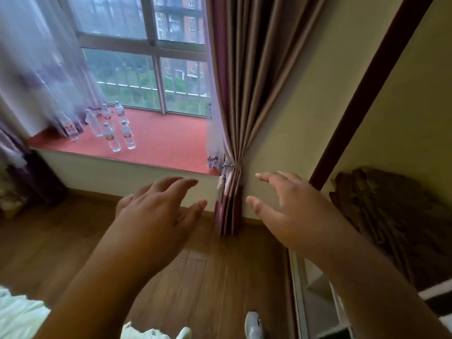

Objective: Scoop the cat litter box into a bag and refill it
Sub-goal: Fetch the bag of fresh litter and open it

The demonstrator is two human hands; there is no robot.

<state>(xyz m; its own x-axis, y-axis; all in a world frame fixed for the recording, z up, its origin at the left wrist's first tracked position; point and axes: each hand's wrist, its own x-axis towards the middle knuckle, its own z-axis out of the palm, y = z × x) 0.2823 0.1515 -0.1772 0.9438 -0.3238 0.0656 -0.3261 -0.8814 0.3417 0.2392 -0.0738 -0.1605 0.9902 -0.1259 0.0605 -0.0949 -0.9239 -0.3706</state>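
Wood floor [210,272] below a red window ledge [166,140]; clear bottles [110,129] cluster at upper left of the ledge, tied curtain [234,113] at centre. Left hand [156,214] and right hand [291,211] held out mid-frame, fingers [181,183] spread, released, grasping nothing. Litter box, bag not in view.

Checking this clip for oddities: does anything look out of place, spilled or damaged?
Nothing is spilled or broken. One oddity: plastic water bottles stand clustered on the red window ledge. Both hands, left and right, hold nothing.
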